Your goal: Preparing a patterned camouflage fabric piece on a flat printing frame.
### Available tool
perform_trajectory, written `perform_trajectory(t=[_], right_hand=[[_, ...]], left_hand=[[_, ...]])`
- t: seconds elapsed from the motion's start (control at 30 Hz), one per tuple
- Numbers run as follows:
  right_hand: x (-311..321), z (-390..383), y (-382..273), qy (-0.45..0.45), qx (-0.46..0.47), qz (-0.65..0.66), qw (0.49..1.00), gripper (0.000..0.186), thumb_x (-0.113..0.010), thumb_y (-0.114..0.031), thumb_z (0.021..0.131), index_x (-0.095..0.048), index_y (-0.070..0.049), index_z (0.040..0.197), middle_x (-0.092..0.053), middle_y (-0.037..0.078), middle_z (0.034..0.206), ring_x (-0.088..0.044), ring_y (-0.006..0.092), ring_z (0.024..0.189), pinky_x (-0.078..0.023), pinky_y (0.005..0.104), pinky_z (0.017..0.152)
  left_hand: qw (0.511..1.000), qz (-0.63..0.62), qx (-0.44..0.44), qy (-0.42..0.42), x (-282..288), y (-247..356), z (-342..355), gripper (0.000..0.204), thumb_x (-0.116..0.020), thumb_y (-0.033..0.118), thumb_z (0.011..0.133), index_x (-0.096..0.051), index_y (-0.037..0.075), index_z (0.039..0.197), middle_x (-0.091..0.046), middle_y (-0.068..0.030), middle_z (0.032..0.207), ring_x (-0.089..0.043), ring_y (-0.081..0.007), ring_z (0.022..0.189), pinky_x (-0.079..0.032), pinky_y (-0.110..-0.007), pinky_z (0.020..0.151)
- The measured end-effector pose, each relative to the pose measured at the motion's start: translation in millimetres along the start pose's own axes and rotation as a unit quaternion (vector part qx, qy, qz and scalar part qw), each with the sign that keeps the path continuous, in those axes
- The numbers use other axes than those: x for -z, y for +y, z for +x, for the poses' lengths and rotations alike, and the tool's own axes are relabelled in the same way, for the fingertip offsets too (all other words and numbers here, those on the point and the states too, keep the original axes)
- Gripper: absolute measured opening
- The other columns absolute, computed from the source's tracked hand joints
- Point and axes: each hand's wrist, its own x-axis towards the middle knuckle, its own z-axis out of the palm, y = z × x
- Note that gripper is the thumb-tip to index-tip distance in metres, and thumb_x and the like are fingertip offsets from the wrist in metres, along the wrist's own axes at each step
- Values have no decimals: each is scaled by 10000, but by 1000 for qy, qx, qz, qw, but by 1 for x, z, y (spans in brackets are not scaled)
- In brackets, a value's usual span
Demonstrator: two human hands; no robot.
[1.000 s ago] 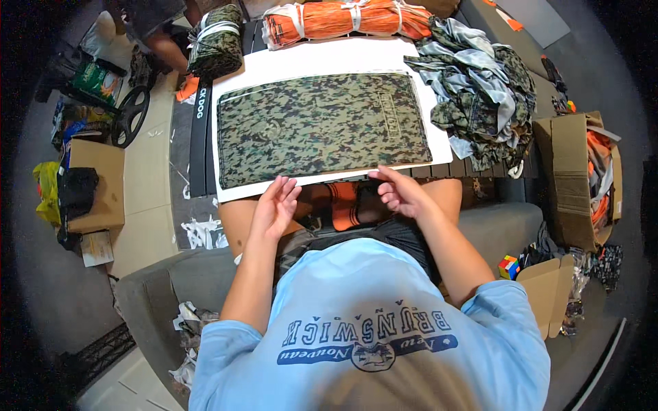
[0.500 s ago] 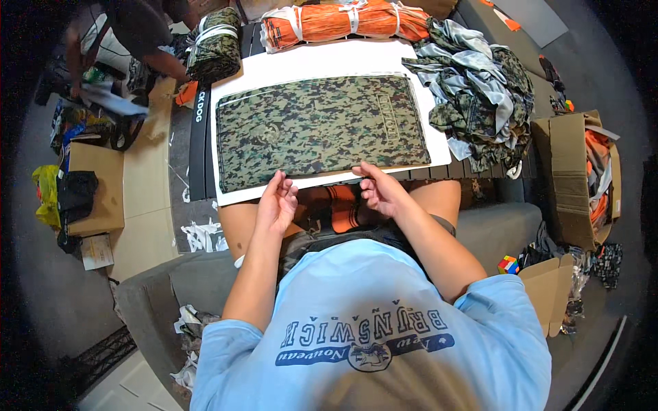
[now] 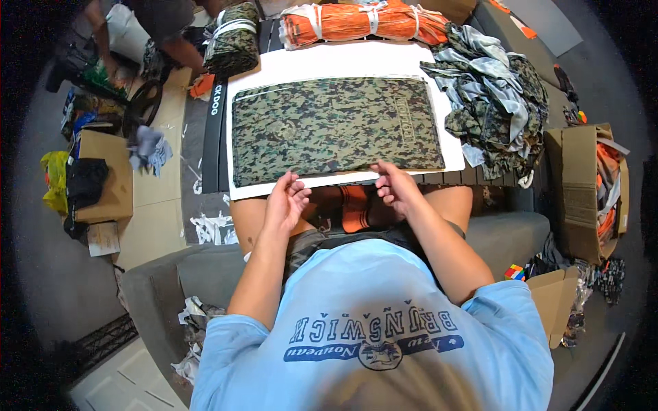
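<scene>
Green cloth [image 3: 336,123]; left hand [image 3: 284,204] and right hand [image 3: 399,190] at its near edge, fingers half-curled, seemingly empty; best smoothed lightly.

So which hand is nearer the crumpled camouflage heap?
Right. The right hand is by the near edge of the flat camouflage cloth, left of the crumpled heap and lower in view; the left hand is farther left along that edge.
</scene>
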Motion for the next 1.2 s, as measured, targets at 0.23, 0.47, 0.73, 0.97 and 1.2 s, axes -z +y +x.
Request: perform_trajectory(t=[0.23, 0.47, 0.73, 0.97, 1.2], right_hand=[[-10, 11, 0, 7, 21, 34, 999, 291, -572, -369, 993, -627, -112, 1117, -546, -11, 644, -471, 83, 477, -218, 169, 374], [-9, 6, -7, -22, 83, 47, 995, 282, -568, -356, 1000, -613, -100, 1109, -553, 4, 646, -475, 92, 474, -227, 180, 369], [-3, 7, -7, -33, 87, 48, 994, 290, -581, -359, 995, -611, -85, 1082, -568, 16, 657, -492, 93, 472, -247, 190, 367], [-5, 3, -5, -47, 102, 63, 992, 292, -588, -370, 992, -608, -89, 1067, -568, 16, 663, -494, 95, 475, -246, 190, 369], [-11, -7, -9, -42, 88, 57, 994, 311, -590, -406, 988, -598, -98, 1027, -572, 12, 658, -472, 93, 460, -241, 183, 359]], left_hand=[[997, 67, 32, -2, -14, -5, -21, 275, -575, 358, 1014, -609, 101, 1107, -706, -56, 853, -721, -210, 706, -559, -265, 521], [999, 45, 27, 6, -42, -8, -21, 302, -578, 367, 1013, -626, 83, 1103, -721, -66, 880, -730, -209, 736, -557, -256, 501], [996, 25, 54, -65, -39, -24, -12, 372, -574, 425, 1008, -598, 80, 1147, -728, -84, 942, -733, -219, 771, -564, -264, 511], [981, -8, 145, -131, -103, -57, -1, 407, -575, 444, 1003, -615, 55, 1115, -733, -86, 919, -734, -220, 764, -559, -259, 496], [985, -74, 116, -105, -71, -99, 75, 387, -584, 421, 1006, -648, 40, 1033, -720, -59, 862, -724, -197, 745, -540, -235, 505]])
